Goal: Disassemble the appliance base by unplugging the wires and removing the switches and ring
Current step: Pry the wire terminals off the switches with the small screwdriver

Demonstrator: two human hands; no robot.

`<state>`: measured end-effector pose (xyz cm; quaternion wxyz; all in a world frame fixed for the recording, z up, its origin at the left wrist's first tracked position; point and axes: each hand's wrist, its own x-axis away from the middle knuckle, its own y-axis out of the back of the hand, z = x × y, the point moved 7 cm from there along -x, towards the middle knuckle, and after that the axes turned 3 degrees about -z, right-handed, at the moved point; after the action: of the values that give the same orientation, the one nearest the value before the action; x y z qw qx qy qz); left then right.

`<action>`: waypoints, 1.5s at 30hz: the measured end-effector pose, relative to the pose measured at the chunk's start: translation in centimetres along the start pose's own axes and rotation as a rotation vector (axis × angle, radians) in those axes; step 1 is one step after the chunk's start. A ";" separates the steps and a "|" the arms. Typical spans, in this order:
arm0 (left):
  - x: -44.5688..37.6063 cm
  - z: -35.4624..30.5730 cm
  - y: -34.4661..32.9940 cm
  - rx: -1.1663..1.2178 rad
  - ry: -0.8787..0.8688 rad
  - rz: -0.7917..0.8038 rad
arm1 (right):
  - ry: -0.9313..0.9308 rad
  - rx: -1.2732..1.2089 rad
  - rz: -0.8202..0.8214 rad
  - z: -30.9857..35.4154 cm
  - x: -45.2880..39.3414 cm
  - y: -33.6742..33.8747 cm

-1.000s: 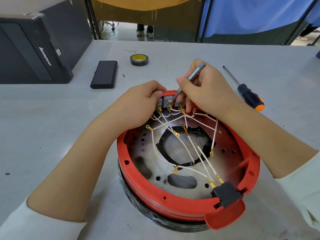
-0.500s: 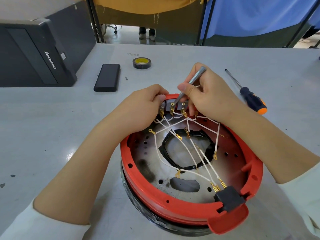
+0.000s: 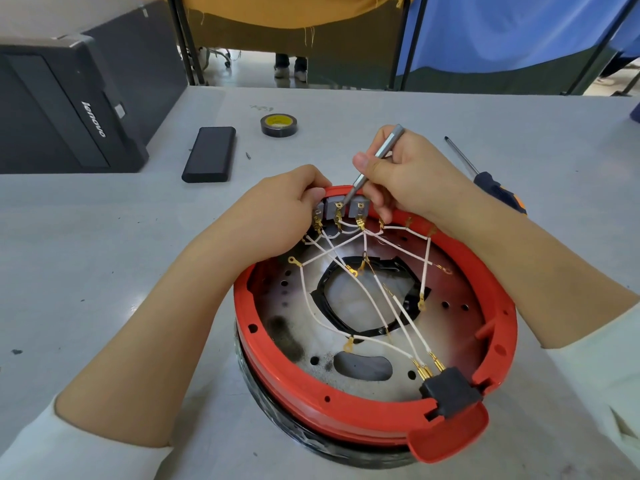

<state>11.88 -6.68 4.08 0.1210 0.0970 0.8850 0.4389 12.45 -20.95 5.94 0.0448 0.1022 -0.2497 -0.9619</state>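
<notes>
The red round appliance base [image 3: 346, 386] lies open side up on the grey table. White wires [image 3: 384, 299] with gold terminals cross its metal floor to a black connector block [image 3: 450, 393] at the near rim. Grey switches [image 3: 356, 209] sit in the far rim. My left hand [image 3: 280, 216] grips the far rim beside the leftmost switch. My right hand [image 3: 408, 178] holds a thin grey metal tool [image 3: 377, 161] like a pen, its tip at a terminal on the middle switch. A black ring [image 3: 367, 296] frames the central hole.
A black-and-orange screwdriver [image 3: 498, 192] lies right of my right hand. A roll of black tape [image 3: 278, 125], a black power bank [image 3: 209, 154] and a tiny screw [image 3: 248, 155] lie at the back. A black computer case [image 3: 69, 109] stands at the far left.
The view has shifted slightly and the base sits lower in frame. Both hands stay at the switches, with the tool tip still at the terminals.
</notes>
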 end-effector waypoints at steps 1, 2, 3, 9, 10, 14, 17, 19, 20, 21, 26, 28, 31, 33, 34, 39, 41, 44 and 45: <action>0.0 0.0 0.0 -0.002 -0.001 0.000 | -0.005 0.017 -0.009 0.0 -0.1 0.0; 0.0 -0.1 0.0 -0.002 -0.003 0.000 | -0.007 0.031 -0.015 0.1 -0.1 -0.1; 0.0 -0.1 -0.1 -0.002 -0.004 0.001 | -0.009 0.032 -0.019 0.2 -0.2 -0.1; 0.3 -0.1 0.0 0.008 -0.010 0.001 | 0.024 0.025 -0.067 0.3 0.2 0.1; 0.3 -0.1 0.0 0.013 -0.011 0.002 | 0.047 0.024 -0.090 0.4 0.4 0.3; 0.4 0.0 0.0 0.018 -0.006 0.002 | 0.093 0.037 -0.137 0.8 0.8 0.5; 0.4 0.0 -0.1 0.022 -0.004 0.001 | 0.080 0.110 -0.119 0.7 0.8 0.3; 0.4 0.0 -0.1 0.023 -0.004 0.002 | 0.090 0.139 -0.118 0.9 1.0 0.3; 0.4 0.0 -0.1 0.023 -0.004 0.001 | 0.103 0.157 -0.121 1.1 1.1 0.3; 0.3 0.0 -0.1 0.021 -0.004 -0.001 | 0.119 0.173 -0.124 1.3 1.3 0.3; 0.3 0.0 -0.1 0.020 0.000 -0.005 | 0.196 0.218 -0.128 2.0 2.0 0.2; 0.4 0.0 -0.1 0.024 -0.002 -0.004 | 0.201 0.220 -0.126 2.0 2.0 0.3; 0.3 0.0 -0.1 0.025 -0.003 -0.001 | 0.183 0.227 -0.117 1.8 1.8 0.2; 0.3 0.0 -0.1 0.014 -0.005 0.002 | 0.145 0.181 -0.095 1.4 1.5 0.1; 0.2 0.0 -0.1 0.012 -0.005 0.003 | 0.118 0.142 -0.078 1.1 1.3 0.1; 0.0 0.1 -0.1 -0.001 0.007 0.005 | 0.010 0.013 -0.022 0.2 0.4 0.2; -0.1 0.1 -0.1 -0.007 0.002 0.008 | -0.018 0.021 -0.026 0.1 0.1 0.2; -0.1 0.1 -0.1 -0.012 -0.007 0.001 | -0.031 0.141 -0.005 0.4 -0.3 -0.4; -0.2 0.1 -0.1 -0.012 -0.009 -0.004 | -0.016 0.222 -0.008 0.5 -0.3 -0.5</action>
<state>12.05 -6.70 3.94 0.1263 0.0966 0.8820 0.4437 12.60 -20.23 6.20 0.0273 0.0998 -0.3546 -0.9293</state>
